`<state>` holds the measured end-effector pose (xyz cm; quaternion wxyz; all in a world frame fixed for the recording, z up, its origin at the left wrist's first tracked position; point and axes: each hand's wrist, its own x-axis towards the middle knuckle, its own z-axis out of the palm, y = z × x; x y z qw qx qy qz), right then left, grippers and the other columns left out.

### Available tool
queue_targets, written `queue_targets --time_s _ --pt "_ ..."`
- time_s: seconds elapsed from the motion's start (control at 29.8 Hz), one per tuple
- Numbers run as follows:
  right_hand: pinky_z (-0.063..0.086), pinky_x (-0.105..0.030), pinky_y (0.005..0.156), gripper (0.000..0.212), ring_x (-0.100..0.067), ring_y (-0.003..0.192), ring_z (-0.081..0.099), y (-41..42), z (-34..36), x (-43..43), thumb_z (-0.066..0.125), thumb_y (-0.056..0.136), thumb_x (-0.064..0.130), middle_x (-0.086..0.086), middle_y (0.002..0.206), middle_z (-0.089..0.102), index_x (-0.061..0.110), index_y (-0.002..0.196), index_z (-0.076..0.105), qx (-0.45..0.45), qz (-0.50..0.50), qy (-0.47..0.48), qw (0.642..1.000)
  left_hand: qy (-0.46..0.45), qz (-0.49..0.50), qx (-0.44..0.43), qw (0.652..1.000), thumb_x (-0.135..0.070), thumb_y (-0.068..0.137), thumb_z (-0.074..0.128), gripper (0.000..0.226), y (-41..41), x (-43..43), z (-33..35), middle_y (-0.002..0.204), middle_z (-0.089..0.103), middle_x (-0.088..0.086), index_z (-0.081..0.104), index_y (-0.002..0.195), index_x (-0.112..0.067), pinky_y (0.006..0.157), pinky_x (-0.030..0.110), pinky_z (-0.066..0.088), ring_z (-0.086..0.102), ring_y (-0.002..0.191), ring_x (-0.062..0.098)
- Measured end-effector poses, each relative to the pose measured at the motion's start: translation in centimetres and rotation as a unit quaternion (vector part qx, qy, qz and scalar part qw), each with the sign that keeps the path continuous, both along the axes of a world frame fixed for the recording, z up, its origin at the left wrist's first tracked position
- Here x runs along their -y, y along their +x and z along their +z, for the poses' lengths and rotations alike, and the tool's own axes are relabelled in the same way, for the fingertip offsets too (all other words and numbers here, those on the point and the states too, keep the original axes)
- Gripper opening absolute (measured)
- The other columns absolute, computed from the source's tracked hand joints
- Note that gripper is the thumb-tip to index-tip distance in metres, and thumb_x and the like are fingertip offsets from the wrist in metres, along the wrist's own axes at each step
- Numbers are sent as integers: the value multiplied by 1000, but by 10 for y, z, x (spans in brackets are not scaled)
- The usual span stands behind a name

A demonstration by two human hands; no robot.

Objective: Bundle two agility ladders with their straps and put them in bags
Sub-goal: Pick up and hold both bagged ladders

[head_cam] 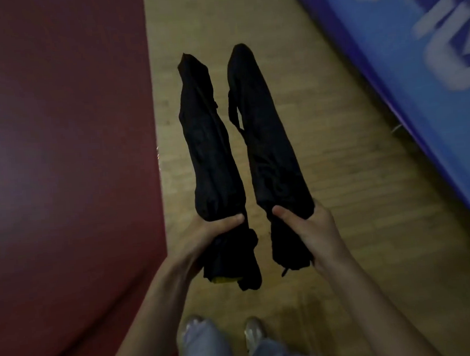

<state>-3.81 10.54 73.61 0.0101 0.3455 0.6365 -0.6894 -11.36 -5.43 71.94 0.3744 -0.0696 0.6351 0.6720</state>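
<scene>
The person stands on a wooden floor and holds two long black bags out in front, one in each hand, both pointing away from the body and lying roughly side by side with a narrow gap between them. The left hand grips the left bag near its close end, thumb laid across the top and fingers wrapped underneath; a sliver of yellow shows at that bag's open mouth. The right hand grips the right bag the same way, thumb over the top near the gathered neck, and a black carry strap loops along that bag's left side. A dark red mat covers the floor to the left, and a blue panel with blurred white lettering slants across the upper right. Below the arms are pale jeans and light shoes.
</scene>
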Motion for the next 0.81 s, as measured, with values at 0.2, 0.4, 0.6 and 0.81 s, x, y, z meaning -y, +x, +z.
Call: queue_targets --time_s 0.2,0.4,0.6,0.81 --pt "52 -27 77 71 -15 98 64 -32 53 -36 74 50 40 -1 108 67 14 114 59 -59 -72 15 996 26 -97 -58 993 -21 53 82 64 -51 -55 50 105 68 1 59 112 -19 64 22 53 68 88 13" --pt "53 -25 69 43 -20 89 67 -52 87 -76 75 69 24 -6 97 70 10 108 62 -116 -213 31 970 100 -253 -109 956 -14 63 73 52 -103 -127 104 104 68 -3 56 111 -24 61 19 53 69 84 8" --pt "53 -27 72 25 -18 89 67 -51 109 -134 73 75 20 -1 96 70 21 98 62 -142 -329 57 932 101 -340 -118 927 -18 63 73 53 -124 -209 132 100 64 -3 50 110 -24 64 22 53 66 84 13" --pt "50 -24 69 27 -15 90 67 -30 122 -195 72 75 22 1 98 70 21 101 63 -141 -389 96 905 134 -392 -119 902 -5 75 68 28 -120 -307 153 76 70 -5 55 92 -24 50 19 52 68 62 9"
